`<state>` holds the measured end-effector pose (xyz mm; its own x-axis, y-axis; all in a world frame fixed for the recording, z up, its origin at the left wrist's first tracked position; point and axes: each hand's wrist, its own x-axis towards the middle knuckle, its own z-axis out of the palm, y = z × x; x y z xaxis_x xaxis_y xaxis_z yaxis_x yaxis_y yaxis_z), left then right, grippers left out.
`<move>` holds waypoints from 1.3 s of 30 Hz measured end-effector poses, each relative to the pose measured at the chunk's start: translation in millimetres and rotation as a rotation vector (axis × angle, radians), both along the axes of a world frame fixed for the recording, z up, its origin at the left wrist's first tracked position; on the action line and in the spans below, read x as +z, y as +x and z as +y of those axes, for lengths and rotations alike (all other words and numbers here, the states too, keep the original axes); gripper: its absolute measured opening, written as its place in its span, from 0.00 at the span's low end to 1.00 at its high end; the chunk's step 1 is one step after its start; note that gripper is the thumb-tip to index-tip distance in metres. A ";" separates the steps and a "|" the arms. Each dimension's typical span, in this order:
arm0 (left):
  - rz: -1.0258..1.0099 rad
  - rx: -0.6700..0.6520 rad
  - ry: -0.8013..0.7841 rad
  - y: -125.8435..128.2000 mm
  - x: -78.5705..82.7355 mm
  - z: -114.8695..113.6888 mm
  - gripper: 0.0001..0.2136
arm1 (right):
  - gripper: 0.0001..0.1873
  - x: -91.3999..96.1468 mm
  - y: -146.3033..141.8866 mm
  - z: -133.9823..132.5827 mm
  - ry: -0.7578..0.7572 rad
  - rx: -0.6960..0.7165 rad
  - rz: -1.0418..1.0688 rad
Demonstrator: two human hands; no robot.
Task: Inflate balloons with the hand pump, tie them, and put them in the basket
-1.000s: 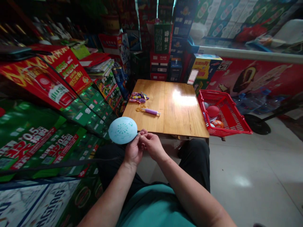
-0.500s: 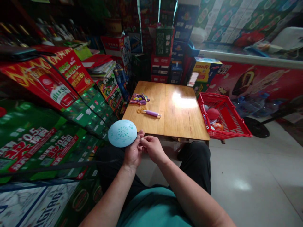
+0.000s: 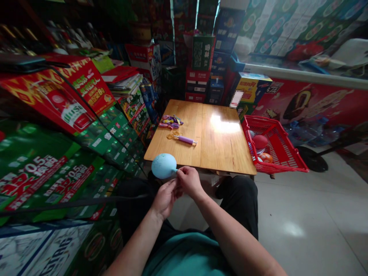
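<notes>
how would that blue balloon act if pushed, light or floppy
The pale blue balloon looks taut, so probably very light for its size and springy, not floppy. Being round, it would likely roll or drift when pushed. Its neck runs into the right hand, so it may lose air if released.

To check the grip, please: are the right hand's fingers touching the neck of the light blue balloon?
Touching. The head view shows the right hand with its fingers pinched on the neck of the light blue balloon.
</notes>
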<state>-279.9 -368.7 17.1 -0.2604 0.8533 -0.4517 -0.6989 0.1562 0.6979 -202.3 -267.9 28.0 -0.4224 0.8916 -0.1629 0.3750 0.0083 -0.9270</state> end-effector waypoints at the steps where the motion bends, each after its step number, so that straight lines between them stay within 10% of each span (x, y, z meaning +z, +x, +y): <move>1: 0.097 -0.058 -0.023 -0.6 1.0 -4.4 0.16 | 0.10 1.0 2.3 3.4 0.043 0.012 -0.033; 13: 1.556 -0.008 0.288 -22.4 14.3 -5.6 0.17 | 0.09 21.2 13.2 9.1 0.147 0.467 -0.007; 19: 1.492 0.002 0.173 -31.4 -2.1 -1.8 0.15 | 0.11 17.0 9.2 20.7 -0.112 0.423 0.018; 31: 1.265 0.009 0.181 -70.1 0.4 19.6 0.05 | 0.10 19.1 -10.7 55.9 -0.021 0.606 -0.127; 36: 1.114 0.056 0.031 -80.7 -5.7 28.9 0.06 | 0.14 14.3 -39.6 101.2 -0.079 0.758 -0.150; 39: 0.999 0.016 -0.066 -86.9 -12.3 33.9 0.08 | 0.12 6.1 -67.4 151.4 0.063 0.549 -0.260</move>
<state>-366.7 -334.8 4.8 -0.5572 0.8278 -0.0656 0.2013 0.2112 0.9565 -269.8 -116.4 34.1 -0.7768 0.5660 -0.2761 0.5139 0.3165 -0.7973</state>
